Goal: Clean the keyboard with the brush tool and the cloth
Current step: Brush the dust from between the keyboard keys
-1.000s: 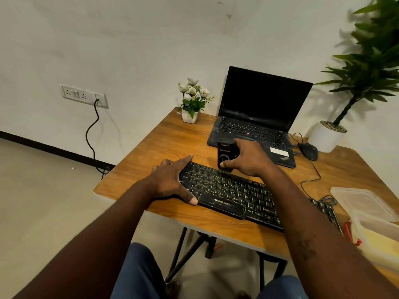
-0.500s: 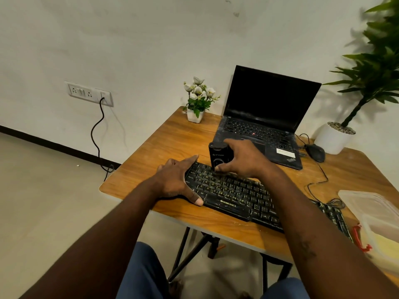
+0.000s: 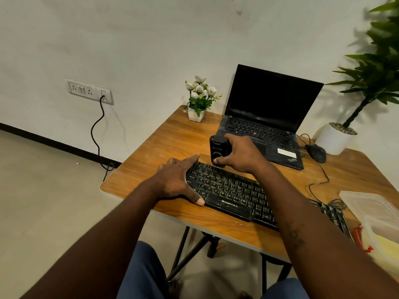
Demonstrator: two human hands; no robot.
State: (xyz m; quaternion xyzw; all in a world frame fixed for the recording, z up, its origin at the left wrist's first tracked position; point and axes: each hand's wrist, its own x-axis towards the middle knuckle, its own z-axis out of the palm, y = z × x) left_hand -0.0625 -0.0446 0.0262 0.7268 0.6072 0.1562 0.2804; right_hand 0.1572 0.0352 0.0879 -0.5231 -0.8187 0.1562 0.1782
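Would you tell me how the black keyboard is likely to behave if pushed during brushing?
Probably rigid: the keyboard lies flat as one slab. It may slide on the smooth table, which likely explains the left hand bracing its end. Being thin, it seems fairly light.

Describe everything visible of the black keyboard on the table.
The keyboard is black plastic, full-size, with yellowish key legends and ZEBRONICS printed on its near edge. It lies flat and slanted on the wooden table, before the laptop. The left hand holds its left end, thumb on the near edge. The right hand stands the brush tool on its top row; that forearm hides part of it.
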